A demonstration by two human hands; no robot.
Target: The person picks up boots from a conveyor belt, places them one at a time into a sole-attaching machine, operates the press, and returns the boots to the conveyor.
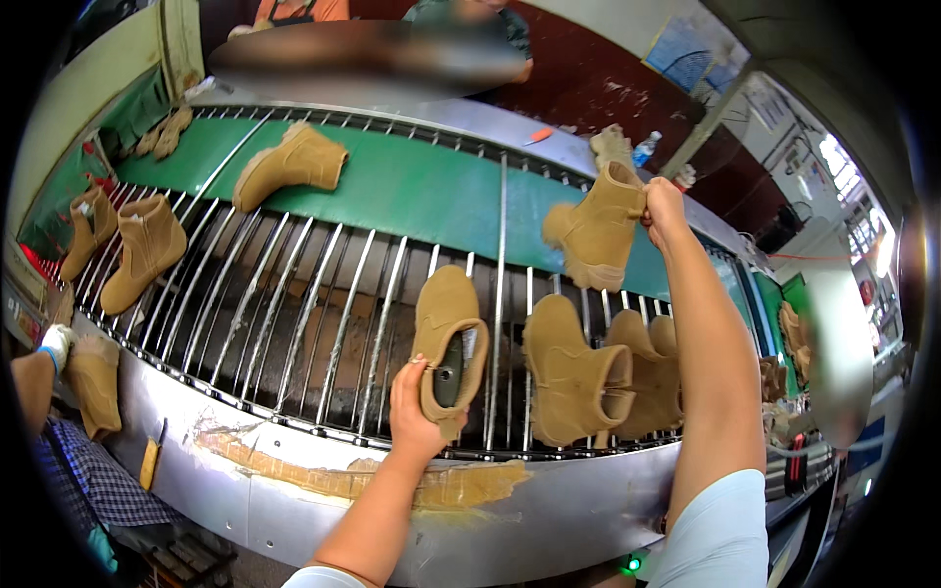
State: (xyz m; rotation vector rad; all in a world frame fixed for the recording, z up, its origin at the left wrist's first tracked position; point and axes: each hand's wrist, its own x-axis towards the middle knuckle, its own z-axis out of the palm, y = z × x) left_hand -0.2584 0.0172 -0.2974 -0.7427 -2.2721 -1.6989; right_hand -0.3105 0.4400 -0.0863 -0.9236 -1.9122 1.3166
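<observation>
I have my left hand (417,412) wrapped around the collar of a tan suede boot (446,348), which lies sole-up on the metal-rod rack (294,314) at about 6 o'clock, its opening turned toward me. My right hand (665,204) is pinched shut on the back top edge of a second tan boot (598,230), lifted clear above the rack at about 2 o'clock, right at the edge of the green conveyor belt (412,186).

To my reading, this is the pick-up stage: both boots gripped, one already in the air, one not yet raised. The next move, I judge, calls for a firm hold on the near boot's collar so it comes off the rods without snagging.

More boots stand at 4 o'clock (573,382), one lies on the belt at 11 o'clock (294,162), and others lean at 9 o'clock (147,250). A co-worker's gloved hand (57,343) holds another boot (95,387) at 8 o'clock.
</observation>
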